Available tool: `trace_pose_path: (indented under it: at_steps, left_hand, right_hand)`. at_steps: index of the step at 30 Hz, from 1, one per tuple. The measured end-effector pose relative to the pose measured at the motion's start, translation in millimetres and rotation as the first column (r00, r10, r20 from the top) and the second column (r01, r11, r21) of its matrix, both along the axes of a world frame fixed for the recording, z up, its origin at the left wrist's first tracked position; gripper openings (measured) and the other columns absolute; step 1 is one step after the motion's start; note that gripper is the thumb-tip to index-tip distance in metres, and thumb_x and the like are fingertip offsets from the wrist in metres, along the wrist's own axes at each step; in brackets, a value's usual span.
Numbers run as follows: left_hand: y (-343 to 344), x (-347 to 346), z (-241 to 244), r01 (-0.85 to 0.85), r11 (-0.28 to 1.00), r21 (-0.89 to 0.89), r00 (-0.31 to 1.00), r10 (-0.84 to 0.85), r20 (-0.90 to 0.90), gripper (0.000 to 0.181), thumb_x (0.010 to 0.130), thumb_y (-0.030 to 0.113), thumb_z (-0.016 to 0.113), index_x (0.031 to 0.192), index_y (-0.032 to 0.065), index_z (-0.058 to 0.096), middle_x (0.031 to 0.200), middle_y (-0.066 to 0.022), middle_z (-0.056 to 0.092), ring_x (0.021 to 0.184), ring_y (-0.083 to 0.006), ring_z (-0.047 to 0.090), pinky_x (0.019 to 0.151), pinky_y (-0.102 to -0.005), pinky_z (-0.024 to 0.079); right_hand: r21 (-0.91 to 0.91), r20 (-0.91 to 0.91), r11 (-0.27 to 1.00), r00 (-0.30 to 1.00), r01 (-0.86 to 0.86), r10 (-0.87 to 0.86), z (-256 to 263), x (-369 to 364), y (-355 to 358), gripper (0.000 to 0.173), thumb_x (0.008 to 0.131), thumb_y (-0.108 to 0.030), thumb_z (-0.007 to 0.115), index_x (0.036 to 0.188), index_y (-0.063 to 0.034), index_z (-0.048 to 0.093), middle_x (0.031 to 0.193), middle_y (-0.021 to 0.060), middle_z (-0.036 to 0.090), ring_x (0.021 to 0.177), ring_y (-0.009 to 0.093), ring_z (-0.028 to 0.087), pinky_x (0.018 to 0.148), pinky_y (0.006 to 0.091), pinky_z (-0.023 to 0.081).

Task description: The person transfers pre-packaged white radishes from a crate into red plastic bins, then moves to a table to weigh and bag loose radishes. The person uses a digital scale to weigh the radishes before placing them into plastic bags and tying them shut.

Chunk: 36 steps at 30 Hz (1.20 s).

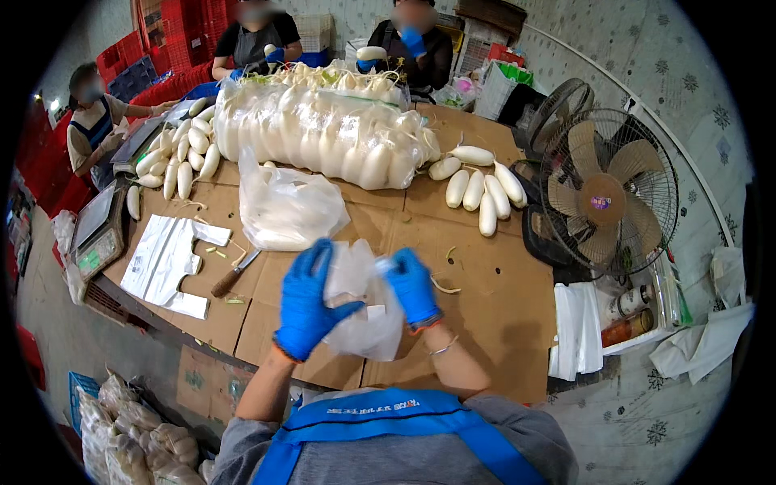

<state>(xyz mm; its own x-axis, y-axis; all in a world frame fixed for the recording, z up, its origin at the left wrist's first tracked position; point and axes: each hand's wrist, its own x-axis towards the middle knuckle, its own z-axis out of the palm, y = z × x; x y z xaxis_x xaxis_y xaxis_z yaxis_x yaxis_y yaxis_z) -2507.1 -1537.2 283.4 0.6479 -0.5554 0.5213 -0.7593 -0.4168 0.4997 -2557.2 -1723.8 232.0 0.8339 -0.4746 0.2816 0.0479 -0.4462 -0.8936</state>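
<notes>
My left hand (308, 303), in a blue glove, is at the left side of a translucent plastic bag (364, 330), its thumb and fingers spread. My right hand (413, 286), also gloved in blue, pinches the upper right part of this bag, slightly blurred. Beyond my left hand stands a filled translucent plastic bag (290, 212). A knife with a wooden handle (227, 284) lies to the left, beside flat white plastic bags (167, 260). Farther back, a long clear bag packed with white radishes (327, 136) lies across the cardboard-covered table (479, 339).
Loose white radishes lie at left (183, 151) and right (487, 188). A digital scale (100, 230) stands at the left edge, a caged fan (608, 194) at the right. Three people (254, 42) are around the far side. Bagged radishes (136, 433) lie on the floor.
</notes>
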Motion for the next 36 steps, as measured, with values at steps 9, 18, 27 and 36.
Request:
trace_pose_path:
  at_steps: [9, 18, 27, 36]
  left_hand:
    - [23, 44, -17, 0.141, 0.987, 0.071, 0.964, -0.121, -0.239, 0.023, 0.073, 0.005, 0.059, 0.095, 0.0063, 0.063, 0.085, -0.01, 0.061, 0.075, -0.0249, 0.058, 0.067, -0.0337, 0.046]
    - [-39, 7, -35, 0.347, 0.931, 0.112, 0.86, -0.269, -0.433, 0.093, 0.059, 0.043, 0.076, 0.133, 0.0093, 0.031, 0.13, -0.0187, 0.036, 0.12, -0.0338, 0.036, 0.097, -0.0401, 0.034]
    - [-62, -15, -67, 0.319, 0.836, 0.447, 0.88, -0.087, -0.466, 0.062, 0.068, 0.032, 0.07, 0.121, 0.0078, 0.048, 0.104, -0.0161, 0.058, 0.086, -0.0291, 0.058, 0.079, -0.0345, 0.046]
    - [-63, 10, -67, -0.058, 0.985, -0.163, 0.35, -0.133, -0.927, 0.027, 0.077, 0.006, 0.063, 0.103, 0.0003, 0.06, 0.099, -0.0089, 0.062, 0.085, -0.0126, 0.057, 0.073, -0.0243, 0.048]
  right_hand:
    - [-0.291, -0.471, 0.926, 0.879, -0.24, 0.079, 18, -15, -103, 0.029, 0.073, -0.032, 0.064, 0.08, -0.0054, 0.055, 0.073, 0.0161, 0.058, 0.066, 0.03, 0.056, 0.06, 0.036, 0.045]
    - [-0.111, -0.538, 0.868, 0.763, -0.485, 0.358, 13, -2, -125, 0.028, 0.072, -0.028, 0.063, 0.092, -0.0081, 0.06, 0.087, 0.0132, 0.061, 0.079, 0.025, 0.059, 0.071, 0.0327, 0.046]
    - [0.31, -0.439, 0.588, 0.436, -0.747, 0.786, 22, 32, -195, 0.043, 0.078, -0.015, 0.061, 0.12, -0.0146, 0.05, 0.102, 0.0025, 0.057, 0.091, 0.012, 0.053, 0.082, 0.0274, 0.043]
    - [-0.736, -0.114, 0.545, 0.721, 0.4, -0.683, -45, 99, -411, 0.077, 0.061, -0.033, 0.071, 0.125, -0.0058, 0.038, 0.121, 0.0211, 0.045, 0.114, 0.035, 0.041, 0.096, 0.0413, 0.035]
